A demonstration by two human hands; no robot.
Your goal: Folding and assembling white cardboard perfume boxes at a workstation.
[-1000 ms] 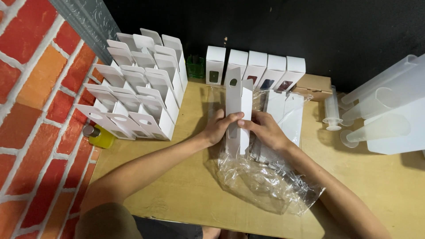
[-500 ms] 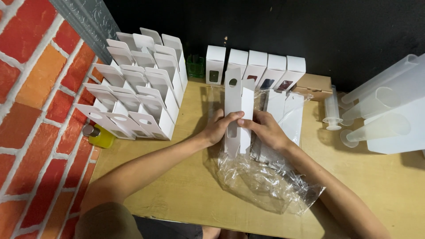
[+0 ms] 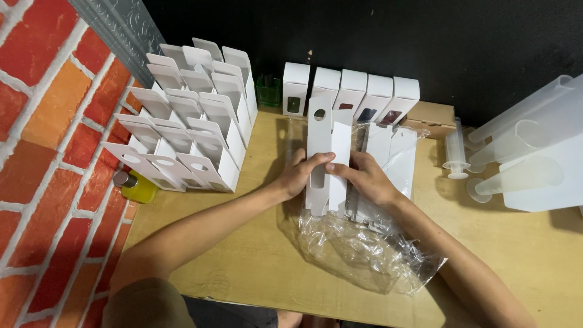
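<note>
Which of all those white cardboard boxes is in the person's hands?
The flat, unfolded white cardboard box held upright between both hands, left hand and right hand; the others stand on the wooden table.

Open cartons (image 3: 182, 121) stand at the table's (image 3: 243, 267) left. Closed boxes (image 3: 350, 91) line the back; syringes (image 3: 522, 152) lie right, plastic wrap (image 3: 358, 249) in front.

Between our left hand (image 3: 302, 175) and right hand (image 3: 365, 178) we see a flat box blank (image 3: 322, 159) of matt white card, smooth. Under both hands lies a crinkled clear plastic wrapper (image 3: 358, 249), glossy. The counter (image 3: 243, 261) beneath looks like pale, matt wood. Right of the right hand stand frosted, translucent plastic tubes (image 3: 522, 146); left of the left hand, rough painted brick (image 3: 36, 121).
</note>
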